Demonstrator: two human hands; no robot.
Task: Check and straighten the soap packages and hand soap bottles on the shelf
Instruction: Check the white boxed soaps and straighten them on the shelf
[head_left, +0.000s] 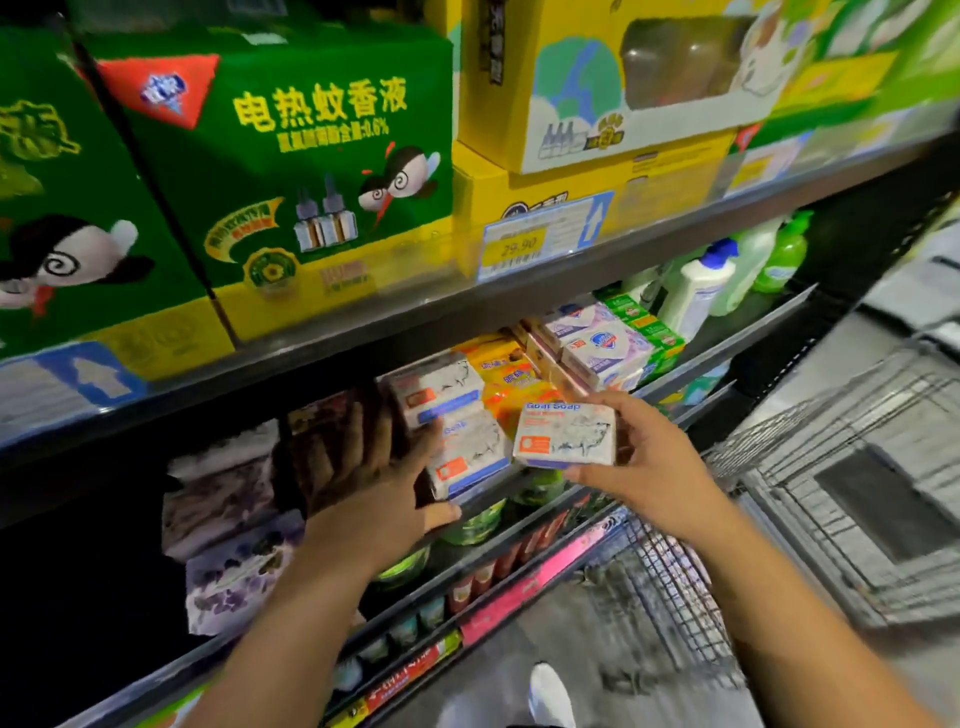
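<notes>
A white soap box (563, 434) with blue lettering and an orange label sits just right of the frame's centre, in front of the shelf edge. The right hand (649, 467) pinches it by its right end, fingers above and thumb below. Just left of it, a stack of matching soap boxes (449, 423) stands on the middle shelf (727, 348). The left hand (374, 483) lies against the stack's left side with its fingers straight and spread, gripping nothing, its thumb near the stack's lower front corner.

Behind the stack are orange soap packs (506, 371), then white-and-purple soap boxes (597, 343) and green soap boxes (649, 327). Hand soap bottles (701, 291) stand upright towards the upper right. Purple-flowered packs (228, 519) fill the lower left. Green cartons (291, 171) and yellow cartons (597, 93) fill the top shelf above a price tag (524, 244). A wire trolley (831, 467) stands at the right.
</notes>
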